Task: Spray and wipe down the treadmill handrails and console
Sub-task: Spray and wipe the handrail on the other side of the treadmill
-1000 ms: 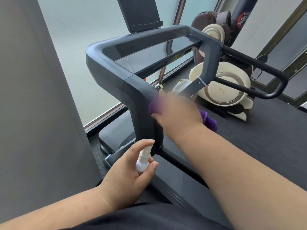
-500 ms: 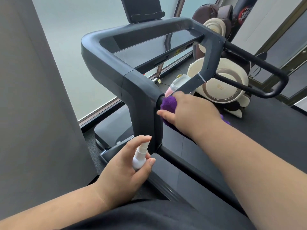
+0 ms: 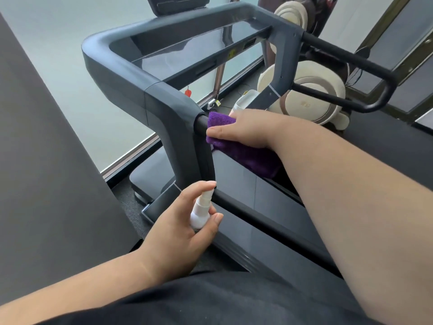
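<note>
The dark grey treadmill frame [image 3: 131, 73] fills the middle of the head view, with its glossy console panel [image 3: 187, 50] across the top. My right hand [image 3: 248, 130] presses a purple cloth [image 3: 243, 151] around the black left handrail [image 3: 201, 124], right where the rail leaves the grey upright. My left hand [image 3: 178, 233] grips a small white spray bottle [image 3: 201, 212] low beside the upright, index finger resting on the nozzle top. The far handrail [image 3: 351, 59] loops black at the right.
A dark tablet holder [image 3: 178, 5] rises behind the console. A cream and brown massage chair [image 3: 311, 95] stands beyond the treadmill. A frosted window [image 3: 58, 55] and a dark grey wall panel [image 3: 46, 184] bound the left side. The treadmill side rail [image 3: 257, 216] runs below my arm.
My right hand with the cloth has slid a little away from the upright along the handrail, baring a short stretch of black rail. The left hand keeps its grip on the bottle.
</note>
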`<state>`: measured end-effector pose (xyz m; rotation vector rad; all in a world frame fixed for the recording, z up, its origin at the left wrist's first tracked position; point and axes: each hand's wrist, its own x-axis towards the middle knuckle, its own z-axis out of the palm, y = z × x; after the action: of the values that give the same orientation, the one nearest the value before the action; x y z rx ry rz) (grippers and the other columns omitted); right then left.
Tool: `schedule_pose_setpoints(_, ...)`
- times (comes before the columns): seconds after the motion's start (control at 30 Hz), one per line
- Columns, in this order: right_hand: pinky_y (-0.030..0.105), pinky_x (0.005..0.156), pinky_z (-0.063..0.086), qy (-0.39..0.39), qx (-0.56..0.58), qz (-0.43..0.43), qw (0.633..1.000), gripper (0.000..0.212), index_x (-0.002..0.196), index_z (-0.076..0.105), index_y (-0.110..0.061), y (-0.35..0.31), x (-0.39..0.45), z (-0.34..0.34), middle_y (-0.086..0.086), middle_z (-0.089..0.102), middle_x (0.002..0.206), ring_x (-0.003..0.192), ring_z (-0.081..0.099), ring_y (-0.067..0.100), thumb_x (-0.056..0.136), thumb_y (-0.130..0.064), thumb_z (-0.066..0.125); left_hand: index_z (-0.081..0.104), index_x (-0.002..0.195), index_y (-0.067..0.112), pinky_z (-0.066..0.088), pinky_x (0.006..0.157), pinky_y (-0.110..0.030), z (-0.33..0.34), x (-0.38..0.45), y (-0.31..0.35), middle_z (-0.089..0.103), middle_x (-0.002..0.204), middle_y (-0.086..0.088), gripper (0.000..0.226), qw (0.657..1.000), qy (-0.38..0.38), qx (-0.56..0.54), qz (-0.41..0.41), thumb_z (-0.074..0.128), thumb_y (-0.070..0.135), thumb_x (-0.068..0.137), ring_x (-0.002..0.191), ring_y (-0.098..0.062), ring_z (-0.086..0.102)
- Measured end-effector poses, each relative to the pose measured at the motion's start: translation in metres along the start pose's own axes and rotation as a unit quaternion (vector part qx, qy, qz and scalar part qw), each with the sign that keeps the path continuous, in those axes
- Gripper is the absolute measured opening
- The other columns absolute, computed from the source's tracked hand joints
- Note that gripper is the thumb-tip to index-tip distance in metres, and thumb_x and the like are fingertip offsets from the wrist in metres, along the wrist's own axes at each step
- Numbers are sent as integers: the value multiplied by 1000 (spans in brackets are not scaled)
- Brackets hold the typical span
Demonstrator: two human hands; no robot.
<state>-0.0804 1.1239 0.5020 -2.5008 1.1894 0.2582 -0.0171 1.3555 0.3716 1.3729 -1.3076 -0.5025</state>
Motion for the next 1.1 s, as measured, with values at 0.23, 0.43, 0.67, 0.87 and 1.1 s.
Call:
schedule_pose_setpoints(0.23,33,77,54,-24,33,1,999,74,107,60,-32,49,-40,3,-6,66,96,83,66,14,63,-91,51,39,132,57,44,75,-9,34,-13,26,63,95,13,52,999,25,24,5,63,38,90,83,-14,64)
schedule_pose_setpoints(0.43,27,61,50,-21,58,-7,998,64,96,62,-34,96,-87,8,-12,68,81,70,68,7,58,-84,63,37,129,63,46,71,-11,81,-26,59,64,93,15,53,999,24,31,4,61,40,88,77,-12,64)
schedule_pose_setpoints(0.67,30,62,56,-32,108,-20,993,48,98,63,-34,152,-140,16,-12,73,72,60,70,7,63,-66,75,38,129,62,47,72,-17,138,-45,87,63,93,14,51,999,9,41,-3,61,41,88,79,-14,63)
schedule_pose_setpoints(0.87,34,63,60,-12,96,-29,995,41,99,62,-33,185,-178,21,-10,72,70,57,69,9,67,-56,76,38,130,59,44,72,-11,183,-64,106,63,93,15,52,999,3,51,-7,62,38,89,79,-11,63)
schedule_pose_setpoints(1.1,27,56,53,-23,165,-36,985,36,97,62,-37,234,-222,27,-12,73,72,56,69,9,69,-53,77,39,130,59,46,68,-14,224,-83,127,63,92,12,51,998,-2,54,-11,62,38,89,73,-13,62)
